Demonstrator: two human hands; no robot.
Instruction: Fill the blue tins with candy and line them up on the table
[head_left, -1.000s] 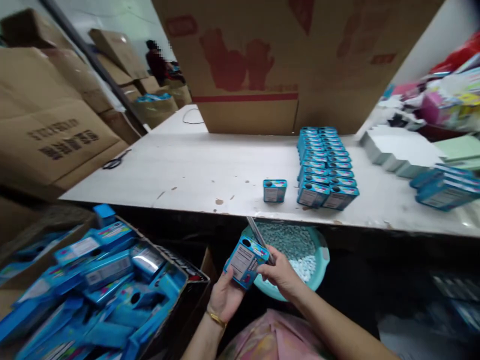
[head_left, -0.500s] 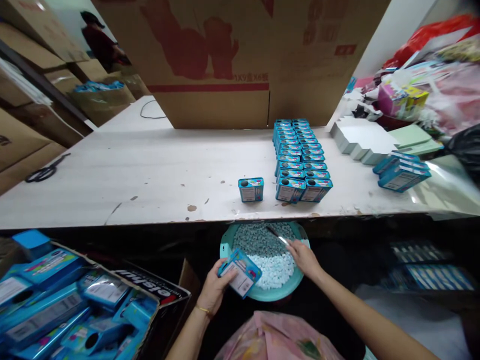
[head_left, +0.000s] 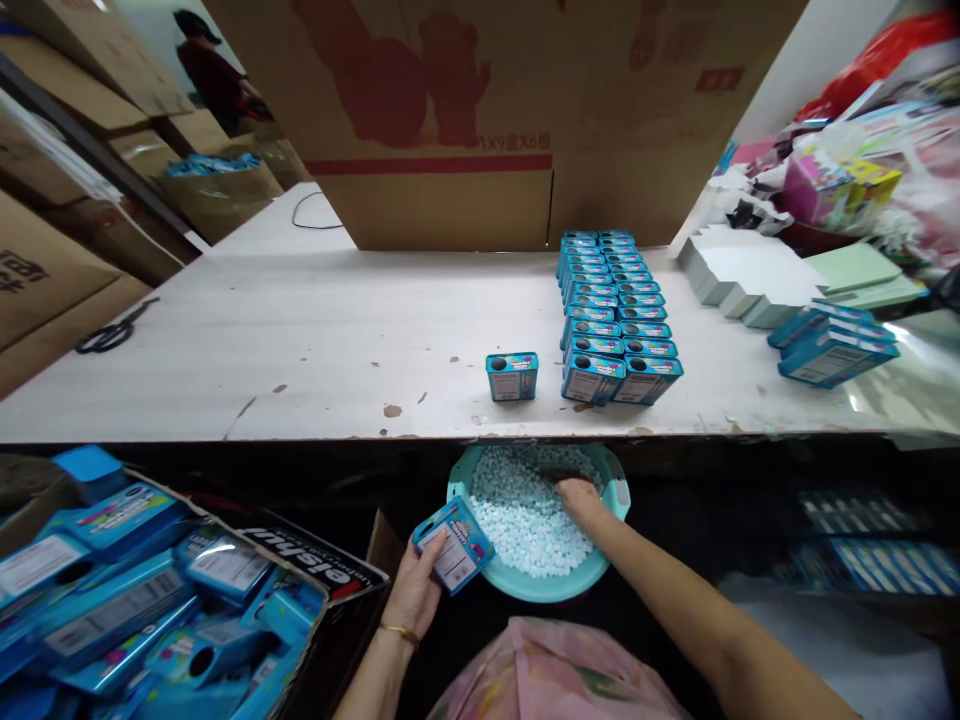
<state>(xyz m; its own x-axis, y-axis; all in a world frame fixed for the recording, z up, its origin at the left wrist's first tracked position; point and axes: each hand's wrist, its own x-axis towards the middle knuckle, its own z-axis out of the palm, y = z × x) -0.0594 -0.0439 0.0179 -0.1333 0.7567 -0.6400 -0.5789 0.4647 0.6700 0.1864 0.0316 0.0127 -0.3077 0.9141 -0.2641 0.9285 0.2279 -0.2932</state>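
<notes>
White-labelled box (head_left: 459,547) farther from basin (head_left: 556,588)

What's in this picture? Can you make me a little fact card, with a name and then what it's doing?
Left hand: holding a blue printed box
Right hand: dipped into small pale pellets; what its fingers hold is hidden
Pellet container: turquoise basin, below the table edge
White table: one blue box standing left of two rows of boxes
Far left on table: scissors
Lower left: open carton heaped with blue boxes
Behind: big cardboard box with red printing
</notes>
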